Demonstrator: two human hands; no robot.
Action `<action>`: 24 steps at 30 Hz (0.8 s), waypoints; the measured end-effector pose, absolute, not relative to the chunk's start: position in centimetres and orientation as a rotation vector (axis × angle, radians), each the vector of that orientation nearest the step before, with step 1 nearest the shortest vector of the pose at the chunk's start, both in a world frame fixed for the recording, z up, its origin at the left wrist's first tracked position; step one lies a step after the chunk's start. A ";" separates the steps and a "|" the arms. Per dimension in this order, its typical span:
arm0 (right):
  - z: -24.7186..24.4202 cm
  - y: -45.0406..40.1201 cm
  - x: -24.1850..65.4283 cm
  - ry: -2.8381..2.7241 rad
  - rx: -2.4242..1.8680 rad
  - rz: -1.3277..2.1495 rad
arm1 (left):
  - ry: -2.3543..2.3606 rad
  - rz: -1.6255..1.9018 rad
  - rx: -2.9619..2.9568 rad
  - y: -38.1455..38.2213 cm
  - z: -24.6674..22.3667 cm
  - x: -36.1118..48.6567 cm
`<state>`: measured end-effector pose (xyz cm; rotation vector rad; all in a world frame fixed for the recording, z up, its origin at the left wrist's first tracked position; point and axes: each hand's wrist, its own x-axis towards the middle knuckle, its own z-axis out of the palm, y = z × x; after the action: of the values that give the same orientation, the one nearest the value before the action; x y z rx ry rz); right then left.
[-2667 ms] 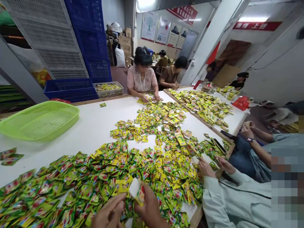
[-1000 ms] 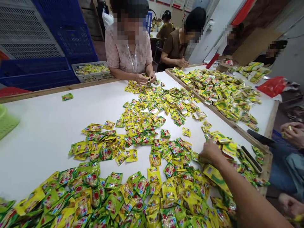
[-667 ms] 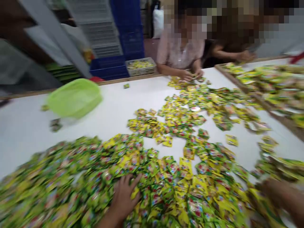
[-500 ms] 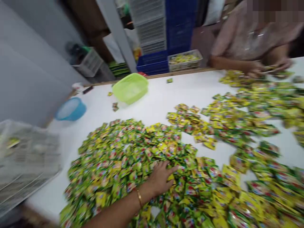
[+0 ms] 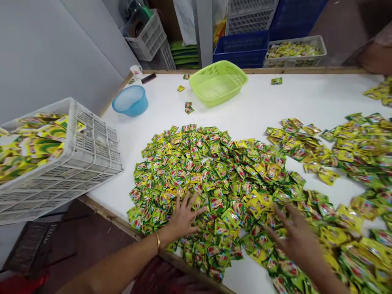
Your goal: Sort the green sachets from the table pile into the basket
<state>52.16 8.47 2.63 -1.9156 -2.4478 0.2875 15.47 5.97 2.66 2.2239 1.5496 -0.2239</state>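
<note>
A wide heap of small green and yellow sachets (image 5: pixel 211 175) is spread over the white table (image 5: pixel 257 104). My left hand (image 5: pixel 183 216), with a gold bangle at the wrist, rests over the heap's near left part, fingers spread and palm down. To the right, my right hand (image 5: pixel 295 234) hovers at or just over the sachets, slightly blurred, its fingers apart. Nothing shows in either hand. Yellow sachets (image 5: pixel 343 249) lie in a looser pile under and beyond my right hand.
At left stands a white crate (image 5: pixel 94 143) full of packets. A green basket (image 5: pixel 219 83), a blue bowl (image 5: pixel 131 102) and a cup (image 5: pixel 136 72) stand toward the far edge. Behind it are a blue crate (image 5: pixel 240 51) and a white crate (image 5: pixel 294 61) of sachets. A person's arm (image 5: pixel 375 59) shows at right.
The view has swung left, bringing more of the crate into sight and most of the other person out. My left hand has moved toward the near left; my right hand has come into view.
</note>
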 end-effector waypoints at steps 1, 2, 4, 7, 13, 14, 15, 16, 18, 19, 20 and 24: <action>2.6 7.4 48.4 -2.533 -1.850 0.335 | 1.575 -0.231 2.207 6.4 2.0 14.2; 2.3 6.7 44.6 -2.605 -1.825 0.380 | 1.590 -0.225 2.193 7.4 1.4 13.0; 1.4 6.7 38.3 -2.655 -1.965 0.420 | 1.584 -0.185 2.174 10.5 0.3 11.2; 0.2 9.7 33.2 -2.484 -2.343 0.357 | 1.534 -0.141 2.167 16.6 -0.1 9.3; 0.6 15.4 33.9 -2.426 -2.514 0.358 | 1.346 -0.252 2.149 21.9 1.6 5.8; 0.9 15.3 34.5 -2.464 -2.509 0.364 | 1.348 -0.282 2.171 21.3 1.6 5.0; 1.2 14.8 35.2 -2.490 -2.515 0.365 | 1.374 -0.317 2.182 20.5 1.5 4.1; 1.4 14.0 36.0 -2.489 -2.545 0.358 | 1.434 -0.332 2.176 19.7 1.2 3.2; 1.9 12.3 37.6 -2.407 -2.664 0.328 | 1.568 -0.310 2.159 18.2 0.4 1.5; 2.0 11.5 38.5 -2.343 -2.732 0.307 | 1.609 -0.312 2.148 17.7 0.1 0.9; 2.1 10.9 39.5 -2.270 -2.801 0.280 | 1.640 -0.325 2.136 17.3 -0.2 0.3; 2.3 10.4 43.8 -1.910 -3.038 0.147 | 1.757 -0.333 2.078 16.2 -0.4 -0.2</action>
<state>43.79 10.37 2.30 -3.0378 -1.9100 0.1468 -0.22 16.20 -0.35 2.0785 1.7569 -0.3330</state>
